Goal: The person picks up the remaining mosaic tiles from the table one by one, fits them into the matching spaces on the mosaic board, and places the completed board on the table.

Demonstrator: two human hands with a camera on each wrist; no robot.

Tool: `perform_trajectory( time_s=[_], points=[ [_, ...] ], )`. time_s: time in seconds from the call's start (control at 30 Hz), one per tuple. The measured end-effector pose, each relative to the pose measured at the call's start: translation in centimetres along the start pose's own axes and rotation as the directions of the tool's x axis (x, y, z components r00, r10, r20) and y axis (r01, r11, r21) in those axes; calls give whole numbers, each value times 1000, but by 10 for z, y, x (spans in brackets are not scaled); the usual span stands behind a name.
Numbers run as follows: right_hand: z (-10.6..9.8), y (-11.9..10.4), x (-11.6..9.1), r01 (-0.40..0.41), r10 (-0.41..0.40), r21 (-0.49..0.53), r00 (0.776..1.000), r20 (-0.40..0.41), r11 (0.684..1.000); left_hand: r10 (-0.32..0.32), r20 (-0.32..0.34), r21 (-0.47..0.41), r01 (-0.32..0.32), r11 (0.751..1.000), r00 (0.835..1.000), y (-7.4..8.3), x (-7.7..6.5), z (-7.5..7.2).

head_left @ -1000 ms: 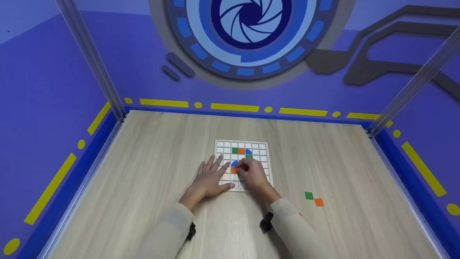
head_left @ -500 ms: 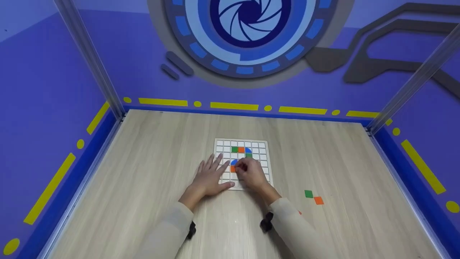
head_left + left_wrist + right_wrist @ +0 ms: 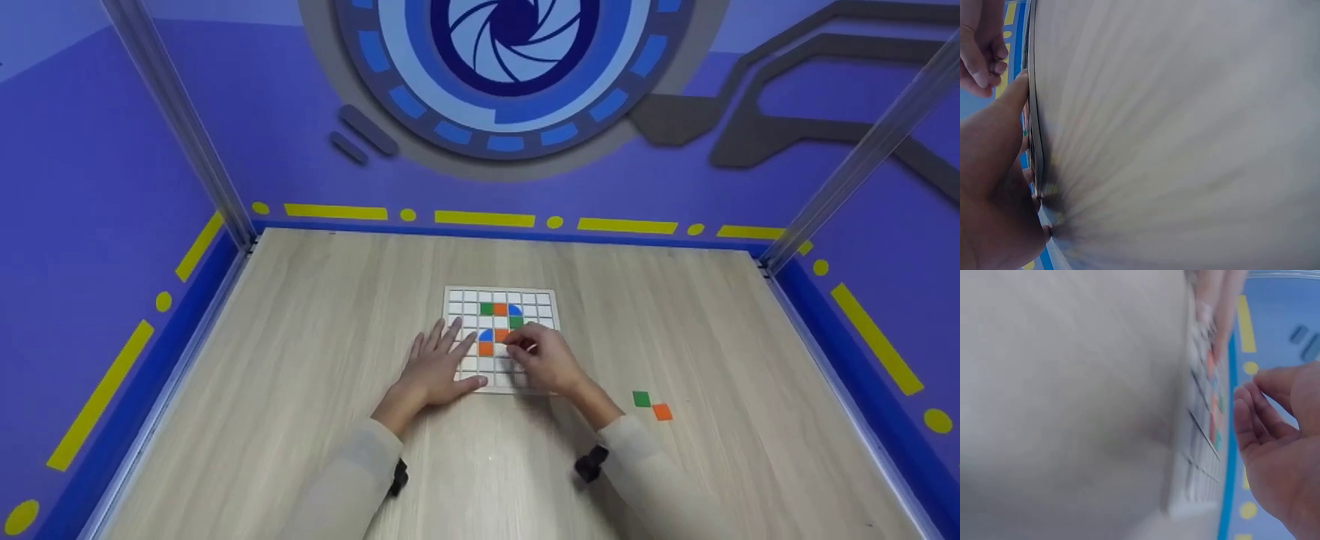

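Two apart on the wood-grain tabletop [image 3: 712,315]: loose orange tile [image 3: 662,412] and loose green tile [image 3: 641,399], at four o'clock from the right hand [image 3: 551,360].
Orange nearer, green just beyond at ten o'clock, corner to corner, touching or nearly so, with no clear long axis; both closer to the right hand than to the left hand [image 3: 435,369]. Farther out, bent right fingers with thumb close to the tips and no tile visible in the pinch; straight, spread left fingers resting on the nine-o'clock side of the gridded board [image 3: 529,298], gripping nothing. At ten o'clock from the right fingertips, just beside in the head view, inset orange tile [image 3: 502,335]; contact too fine to tell.
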State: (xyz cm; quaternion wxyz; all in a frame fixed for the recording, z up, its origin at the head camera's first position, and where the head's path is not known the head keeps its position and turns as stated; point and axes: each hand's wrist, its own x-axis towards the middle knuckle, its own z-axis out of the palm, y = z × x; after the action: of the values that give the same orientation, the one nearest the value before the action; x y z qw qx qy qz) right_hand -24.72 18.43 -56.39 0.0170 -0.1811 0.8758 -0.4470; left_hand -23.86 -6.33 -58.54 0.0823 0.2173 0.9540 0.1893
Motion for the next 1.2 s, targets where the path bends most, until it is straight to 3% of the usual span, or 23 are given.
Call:
perform_trajectory(
  time_s=[0.2,0.4,0.6,0.9,1.2],
  points=[
    [-46,16,-22,-36,36,-35,999,-9,999,-16,11,-3,16,1000,1000,1,0,0],
    [-87,58,-54,-104,99,-37,989,-114,994,-7,8,-7,7,1000,1000,0,0,1],
    [-120,95,-87,-193,187,-24,971,-146,981,-15,8,-3,15,1000,1000,0,0,1],
    [-140,118,-124,-288,272,-81,947,-170,954,-12,12,0,12,1000,1000,2,-1,0],
    [-142,118,-139,-251,253,39,966,-58,967,-11,13,2,11,1000,1000,-1,-1,0]
  ],
)
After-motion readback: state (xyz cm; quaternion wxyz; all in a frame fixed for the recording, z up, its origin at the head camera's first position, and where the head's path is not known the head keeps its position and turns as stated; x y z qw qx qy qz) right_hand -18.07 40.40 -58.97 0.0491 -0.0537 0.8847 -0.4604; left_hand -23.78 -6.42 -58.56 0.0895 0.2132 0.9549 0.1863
